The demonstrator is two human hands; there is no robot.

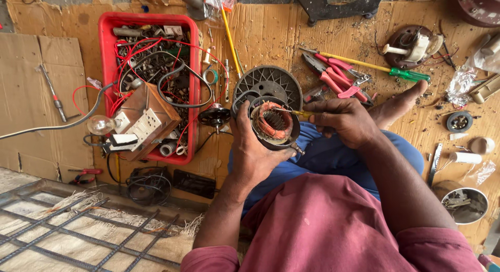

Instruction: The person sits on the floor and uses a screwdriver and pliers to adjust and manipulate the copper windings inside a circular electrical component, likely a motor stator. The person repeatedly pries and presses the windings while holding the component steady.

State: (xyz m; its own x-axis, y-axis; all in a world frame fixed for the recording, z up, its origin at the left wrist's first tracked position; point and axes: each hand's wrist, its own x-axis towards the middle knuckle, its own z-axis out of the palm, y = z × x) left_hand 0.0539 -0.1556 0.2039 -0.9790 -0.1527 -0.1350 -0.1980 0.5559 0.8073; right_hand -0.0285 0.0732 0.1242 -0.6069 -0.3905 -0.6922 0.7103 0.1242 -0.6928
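Observation:
My left hand (pixel 250 149) grips a round motor stator (pixel 273 123) with copper-orange windings inside a dark metal ring, held above my lap. My right hand (pixel 341 121) holds a small yellow-handled screwdriver (pixel 299 114) whose tip points into the windings. Just behind the stator lies a grey ribbed round motor cover (pixel 271 82) on the cardboard. A small black rotor piece (pixel 214 115) sits to the left of my left hand.
A red tray (pixel 109 22) full of wires, parts and a switch board with a bulb (pixel 101 124) stands at the left. Red-handled pliers (pixel 336 76) and a green-handled screwdriver (pixel 396 71) lie at the back right. My bare foot (pixel 398 102) rests on the cardboard; a metal bowl (pixel 464 205) sits at right.

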